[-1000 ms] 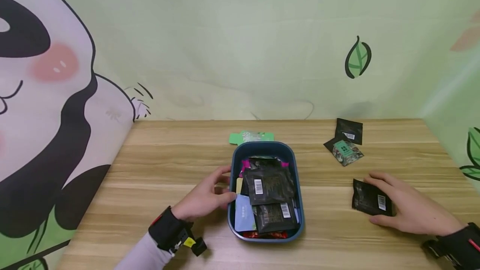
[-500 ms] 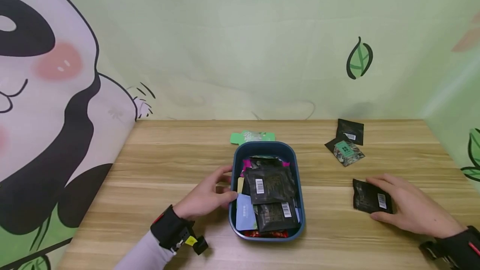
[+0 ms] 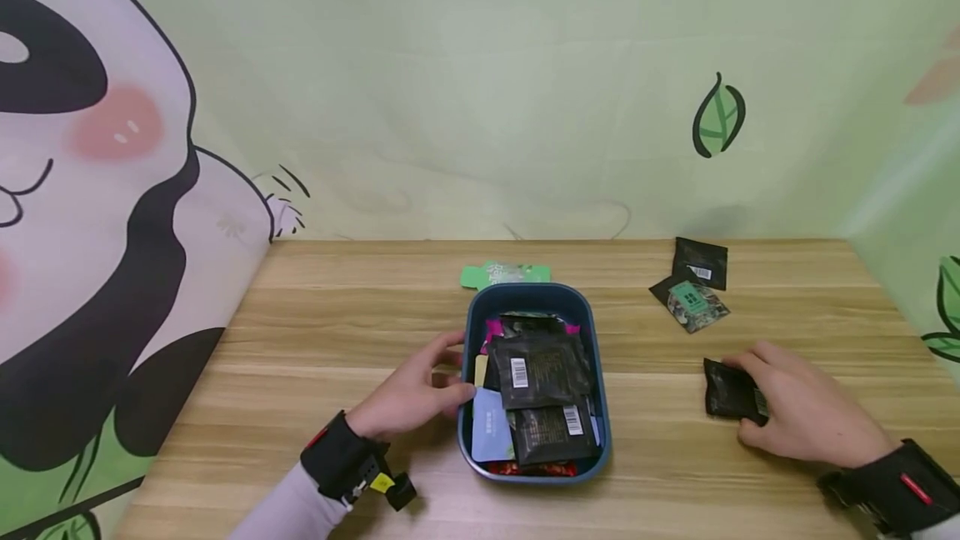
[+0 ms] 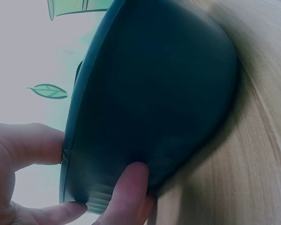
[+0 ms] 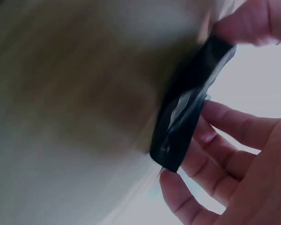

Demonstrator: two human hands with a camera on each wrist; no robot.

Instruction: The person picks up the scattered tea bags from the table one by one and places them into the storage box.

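A blue rectangular bin [image 3: 602, 407] stands upright on the table, filled with flat packets. Black sachets [image 3: 543, 373] lie on top in it, beside a light blue packet [image 3: 491, 427]. My left hand [image 3: 408, 390] holds the bin's left side, thumb at the rim and fingers against the outer wall [image 4: 159, 84]. To the right, my right hand [image 3: 810, 407] grips a black sachet [image 3: 729, 390] by its edges. In the right wrist view the thumb is at one end of the sachet [image 5: 182, 108] and the fingers along the other side; its barcode is mostly covered.
Two more sachets lie partly overlapped at the back right: a plain black one [image 3: 701, 261] and one with a green label [image 3: 692, 303]. A green flattened carton [image 3: 506, 274] lies behind the bin. A printed cloth backdrop [image 3: 420, 107] rises at the table's back edge.
My right hand has moved slightly left and closed its fingers and thumb further over the black sachet, covering more of the barcode. The left hand and bin stay put.
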